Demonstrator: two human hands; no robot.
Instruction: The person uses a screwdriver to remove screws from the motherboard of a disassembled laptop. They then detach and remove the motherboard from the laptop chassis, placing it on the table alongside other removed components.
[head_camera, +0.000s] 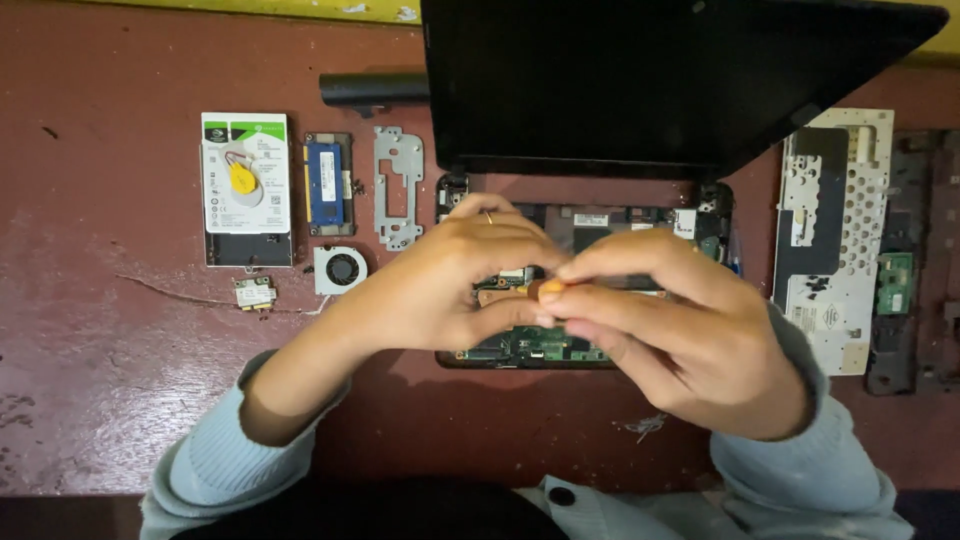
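Both hands meet over an opened laptop (560, 345) whose base shows a green circuit board and a copper strip. The right hand (690, 330) pinches a small orange-handled tool (549, 290) between thumb and curled fingers; its tip is hidden, so what kind of tool it is cannot be told. The left hand (455, 285) is cupped against it, fingertips touching the same handle, a thin ring on one finger. The laptop's glossy black lid (650, 80) stands open behind the hands.

On the worn, scuffed reddish counter (100, 380) to the left lie parts in a row: a flat rectangular hard drive (247, 190) with a white label and a round yellow coin cell (241, 180) resting on it, a blue memory module (327, 185), a stamped grey metal bracket (398, 185), a small square fan (341, 269), and a little wireless card (255, 293). A black cylindrical battery (372, 88) lies above them. To the right sits a perforated white metal plate (835, 240).
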